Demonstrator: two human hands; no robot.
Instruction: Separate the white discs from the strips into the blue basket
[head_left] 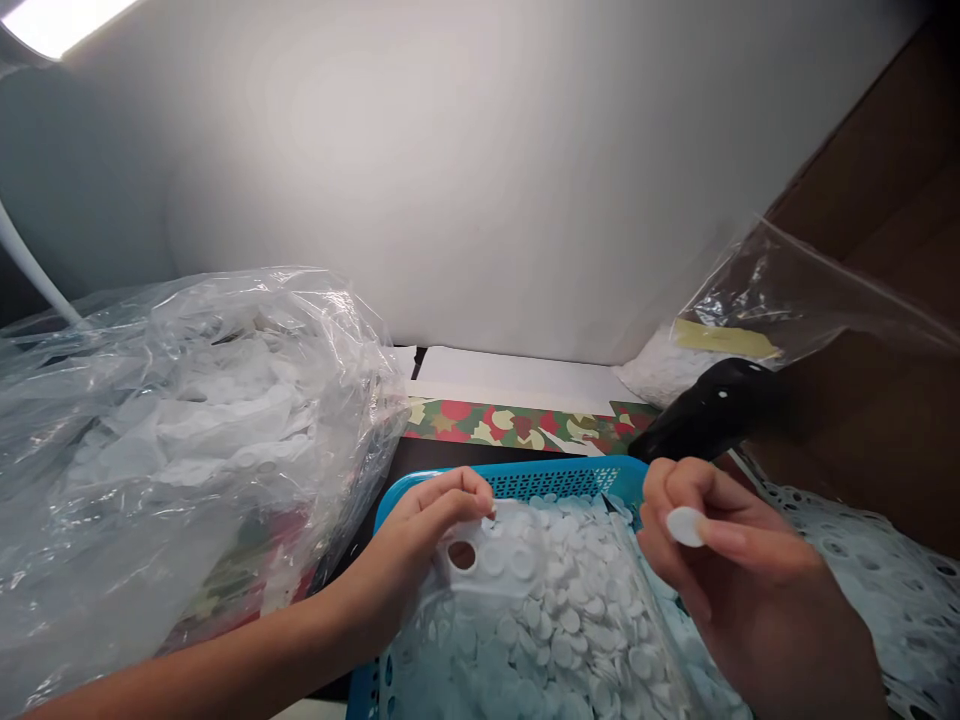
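My left hand (420, 545) rests over the near left of a blue plastic basket (559, 478), its fingers pinched on a white punched sheet (480, 560) that has a round hole in it. My right hand (739, 570) is raised at the right of the basket, pinching a small white disc (685, 526) between thumb and fingers. The basket is heaped with several loose white discs (570, 625). A black tool (709, 415) lies just behind my right hand.
A big crumpled clear plastic bag (172, 440) fills the left. A second clear bag (757, 315) with white pieces and a yellow label leans at the right. White perforated sheeting (885, 580) lies at far right. A patterned strip (517, 425) and a white wall stand behind.
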